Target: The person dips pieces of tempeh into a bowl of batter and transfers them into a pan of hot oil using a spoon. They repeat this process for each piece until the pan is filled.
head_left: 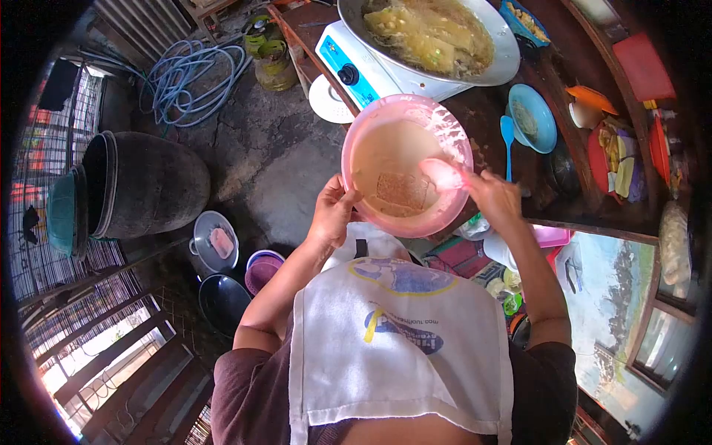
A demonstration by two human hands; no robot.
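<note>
A pink bowl (356, 204) of pale batter is tilted in front of my chest. My left hand (335, 211) grips its left rim, thumb over the edge. In the batter, near the bowl's lower side, lies a flat rectangular brownish piece (403, 193). My right hand (495, 196) is closed around the handle of a pink ladle (443, 174), whose head is at the bowl's right inner side, beside the piece. Beyond the bowl, a large wok (506, 52) of bubbling oil with yellowish pieces frying sits on a white stove (343, 55).
Right of the stove are a blue bowl (545, 111) and a blue spatula (507, 141) on the dark table. On the floor at left stand a large dark barrel (159, 185), a coiled blue hose (185, 81), green gas cylinders (273, 63) and several basins (222, 300).
</note>
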